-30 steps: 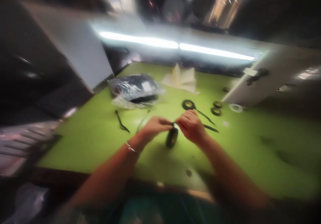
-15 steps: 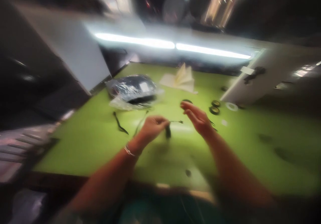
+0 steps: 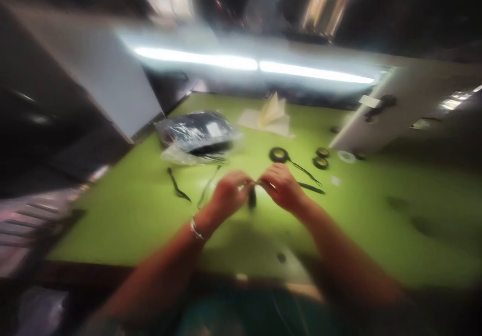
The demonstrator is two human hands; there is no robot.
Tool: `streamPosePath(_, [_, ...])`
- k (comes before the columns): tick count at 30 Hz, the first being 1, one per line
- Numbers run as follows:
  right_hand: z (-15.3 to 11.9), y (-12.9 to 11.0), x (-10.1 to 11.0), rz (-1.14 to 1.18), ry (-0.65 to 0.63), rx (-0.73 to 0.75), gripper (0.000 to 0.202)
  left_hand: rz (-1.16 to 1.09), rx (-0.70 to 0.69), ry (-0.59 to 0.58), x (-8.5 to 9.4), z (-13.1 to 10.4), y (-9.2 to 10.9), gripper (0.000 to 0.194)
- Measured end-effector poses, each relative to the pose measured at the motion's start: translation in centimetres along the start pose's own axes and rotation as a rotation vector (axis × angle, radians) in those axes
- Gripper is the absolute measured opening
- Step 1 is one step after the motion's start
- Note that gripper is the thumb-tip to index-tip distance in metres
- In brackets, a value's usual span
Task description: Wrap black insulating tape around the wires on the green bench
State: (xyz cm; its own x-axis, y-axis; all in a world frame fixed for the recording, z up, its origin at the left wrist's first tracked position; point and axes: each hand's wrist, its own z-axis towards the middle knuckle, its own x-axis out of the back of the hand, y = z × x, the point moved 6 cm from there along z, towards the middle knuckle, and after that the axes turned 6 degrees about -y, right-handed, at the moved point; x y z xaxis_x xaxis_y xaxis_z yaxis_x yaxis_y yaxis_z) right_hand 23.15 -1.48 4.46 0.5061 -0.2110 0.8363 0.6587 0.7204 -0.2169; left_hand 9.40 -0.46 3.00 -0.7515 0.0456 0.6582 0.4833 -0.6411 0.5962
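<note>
My left hand [image 3: 230, 191], with a bracelet at its wrist, is closed in a pinch on a thin dark cable. A black strip-like piece [image 3: 252, 197] hangs below its fingertips. My right hand [image 3: 280, 184] is closed too, its fingertips meeting the left ones at the cable's end, which they mostly hide. Just beyond the right hand lies a roll of black tape [image 3: 278, 147]. Close by are a pair of dark tweezer-like tools [image 3: 307, 172] and a black strip [image 3: 312, 188].
A plastic-bagged dark bundle [image 3: 201, 132] lies back left on the green table [image 3: 124, 225]. An open booklet [image 3: 273, 117] stands behind. Two small tape rolls [image 3: 321, 158] and a white ring [image 3: 346, 156] lie right. Another black strip [image 3: 177, 185] and a thin cord [image 3: 206, 190] lie left.
My right hand has moved left and down and closed at the free end of the cable beside my left hand. The tape roll it covered now shows.
</note>
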Motion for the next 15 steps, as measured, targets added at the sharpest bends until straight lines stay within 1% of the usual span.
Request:
streamPosePath(4, [-0.2,-0.4,-0.2,-0.163,0.031,0.075,0.022,-0.248,0.164,-0.194,-0.6,0.3,-1.5,0.015])
streamPosePath(7, [-0.5,-0.8,-0.5,-0.197,0.021,0.153,0.02,-0.308,0.222,-0.259,-0.8,0.3,-2.2,0.015])
streamPosePath(9, [-0.6,-1.0,-0.6,-0.212,0.021,0.177,0.02,-0.297,0.239,-0.255,-0.7,0.3,-2.6,0.015])
streamPosePath(11, [-0.6,-1.0,-0.7,-0.216,0.017,0.169,0.02,-0.264,0.24,-0.242,-0.6,0.2,-2.6,0.014])
streamPosePath(13, [-0.4,-0.8,-0.7,-0.174,-0.004,0.139,0.016,-0.208,0.228,-0.218,-0.5,0.2,-2.4,0.012])
streamPosePath(15, [-0.3,-0.3,-0.4,-0.069,0.003,0.065,0.013,-0.125,0.191,-0.159,-0.2,0.1,-1.9,0.011])
